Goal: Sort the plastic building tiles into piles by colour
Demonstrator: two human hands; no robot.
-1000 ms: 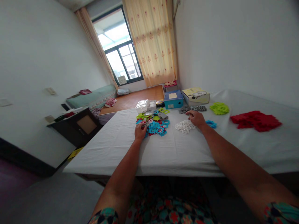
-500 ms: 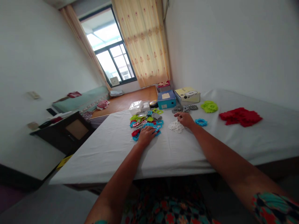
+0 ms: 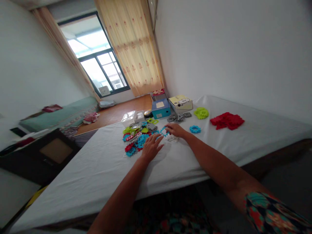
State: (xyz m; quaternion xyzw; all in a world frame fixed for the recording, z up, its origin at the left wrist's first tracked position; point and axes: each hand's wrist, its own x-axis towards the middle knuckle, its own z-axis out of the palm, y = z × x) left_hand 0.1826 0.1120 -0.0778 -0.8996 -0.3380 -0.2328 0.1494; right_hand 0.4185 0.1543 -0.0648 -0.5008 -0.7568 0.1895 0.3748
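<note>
A mixed heap of plastic gear-shaped pieces (image 3: pixel 142 141) in blue, red, green and grey lies on the white cloth. Over its near right edge is my left hand (image 3: pixel 151 148), fingers apart and nothing in them. My right hand (image 3: pixel 174 129) pinches a blue toothed ring (image 3: pixel 164 131) at its right side, just right of the heap. Partly hidden below that hand is a pile of white pieces (image 3: pixel 172 138). Sorted by colour to the right are a blue ring-shaped piece (image 3: pixel 195 129), green pieces (image 3: pixel 201 113), red pieces (image 3: pixel 227 121) and grey pieces (image 3: pixel 178 117).
Behind the heap stand a clear plastic box (image 3: pixel 128 118), a blue box (image 3: pixel 161 109) and a yellow box (image 3: pixel 180 103). A white cloth (image 3: pixel 97 175) covers the table. A dark cabinet (image 3: pixel 41 156) is at the left, a wall along the right.
My right hand has moved from over the white pile toward the heap and now holds a blue toothed ring. My left hand has lifted off the heap with its fingers spread. The view has turned right.
</note>
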